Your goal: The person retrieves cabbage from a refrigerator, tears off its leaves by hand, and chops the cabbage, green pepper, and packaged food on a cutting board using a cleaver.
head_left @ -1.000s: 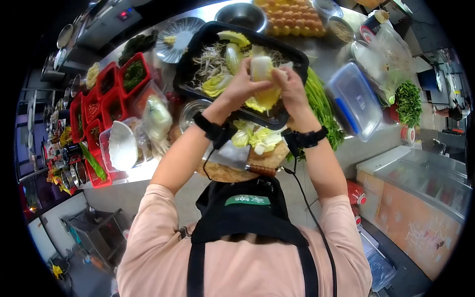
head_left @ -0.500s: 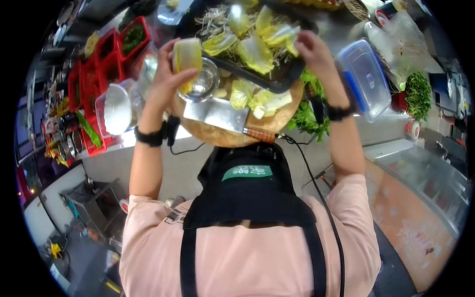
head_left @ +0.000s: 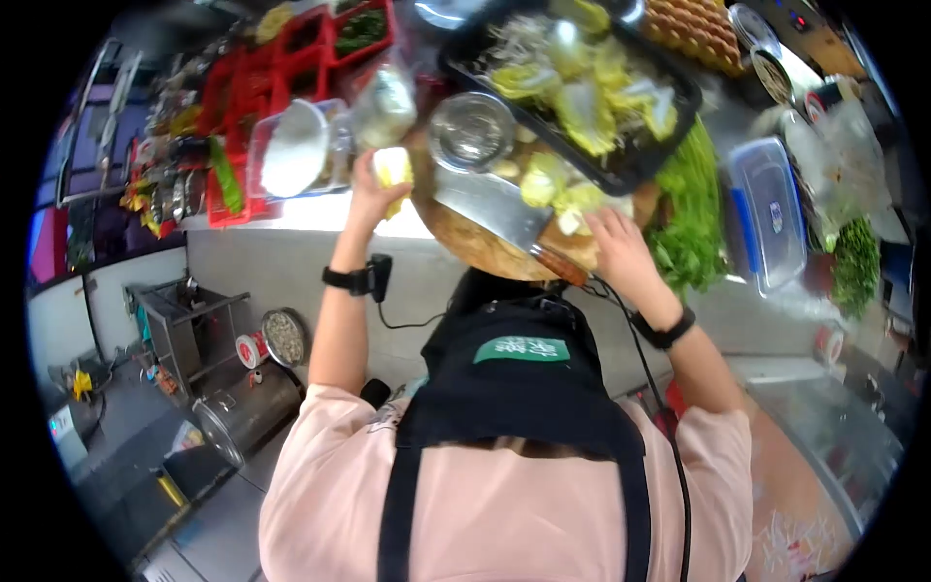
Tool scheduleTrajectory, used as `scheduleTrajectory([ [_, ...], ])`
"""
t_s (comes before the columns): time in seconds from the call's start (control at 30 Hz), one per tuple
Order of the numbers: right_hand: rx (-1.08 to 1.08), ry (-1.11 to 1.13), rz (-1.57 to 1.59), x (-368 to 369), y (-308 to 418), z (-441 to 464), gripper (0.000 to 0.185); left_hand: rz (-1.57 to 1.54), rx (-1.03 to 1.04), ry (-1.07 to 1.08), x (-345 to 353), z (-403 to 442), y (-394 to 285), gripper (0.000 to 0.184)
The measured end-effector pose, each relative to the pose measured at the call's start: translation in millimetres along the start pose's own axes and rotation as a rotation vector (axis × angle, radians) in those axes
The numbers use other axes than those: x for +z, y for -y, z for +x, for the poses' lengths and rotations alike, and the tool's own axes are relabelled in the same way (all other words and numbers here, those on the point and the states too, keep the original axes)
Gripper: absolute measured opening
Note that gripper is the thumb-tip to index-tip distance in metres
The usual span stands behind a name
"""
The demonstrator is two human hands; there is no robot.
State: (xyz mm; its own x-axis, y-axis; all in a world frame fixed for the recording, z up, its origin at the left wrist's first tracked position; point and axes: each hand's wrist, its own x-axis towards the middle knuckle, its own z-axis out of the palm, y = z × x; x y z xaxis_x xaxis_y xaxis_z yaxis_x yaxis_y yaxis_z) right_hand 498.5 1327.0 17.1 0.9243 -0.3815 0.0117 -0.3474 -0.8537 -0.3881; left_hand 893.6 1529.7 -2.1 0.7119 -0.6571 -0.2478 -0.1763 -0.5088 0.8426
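Note:
My left hand is closed around a pale yellow napa cabbage heart, left of the round wooden chopping board. My right hand reaches over the board's right side, its fingers closing at cut napa cabbage leaves; the fingertips are partly hidden. Between the hands a cleaver lies flat on the board, its wooden handle pointing toward me. A clear bowl stands behind the blade. Beyond the board, a black tray holds bean sprouts and more cabbage leaves.
Leafy greens lie right of the board, beside a blue-rimmed clear plastic box. At left stand a white bowl in a plastic tub and several red containers. An egg tray is at the back. A black cable hangs near my apron.
My right hand has come down from the tray to the cabbage leaves on the board. My left hand has moved from over the bowl to the board's left, still holding the cabbage heart. The view has shifted.

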Motion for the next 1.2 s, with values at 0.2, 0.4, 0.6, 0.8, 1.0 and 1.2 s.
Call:
scheduleTrajectory([
  [0.2,0.201,0.189,0.216,17,64,-22,0.068,0.161,0.001,0.063,-10,20,-2,0.088],
  [0.4,0.28,0.098,-0.044,66,89,-14,0.08,0.3,0.151,0.037,-26,20,29,0.078],
  [0.6,0.353,-0.144,0.091,25,129,-55,0.057,0.226,-0.032,-0.032,-50,33,113,0.074],
  [0.8,0.894,-0.178,0.959,4,153,-137,0.03,0.642,0.504,-0.389,3,42,138,0.068],
  [1.0,1.06,-0.443,1.501,28,160,-196,0.034,0.796,0.293,-0.252,-29,20,104,0.089],
  [1.2,1.02,-0.733,1.816,61,150,-204,0.033,0.356,0.844,0.271,53,-68,-14,0.056],
])
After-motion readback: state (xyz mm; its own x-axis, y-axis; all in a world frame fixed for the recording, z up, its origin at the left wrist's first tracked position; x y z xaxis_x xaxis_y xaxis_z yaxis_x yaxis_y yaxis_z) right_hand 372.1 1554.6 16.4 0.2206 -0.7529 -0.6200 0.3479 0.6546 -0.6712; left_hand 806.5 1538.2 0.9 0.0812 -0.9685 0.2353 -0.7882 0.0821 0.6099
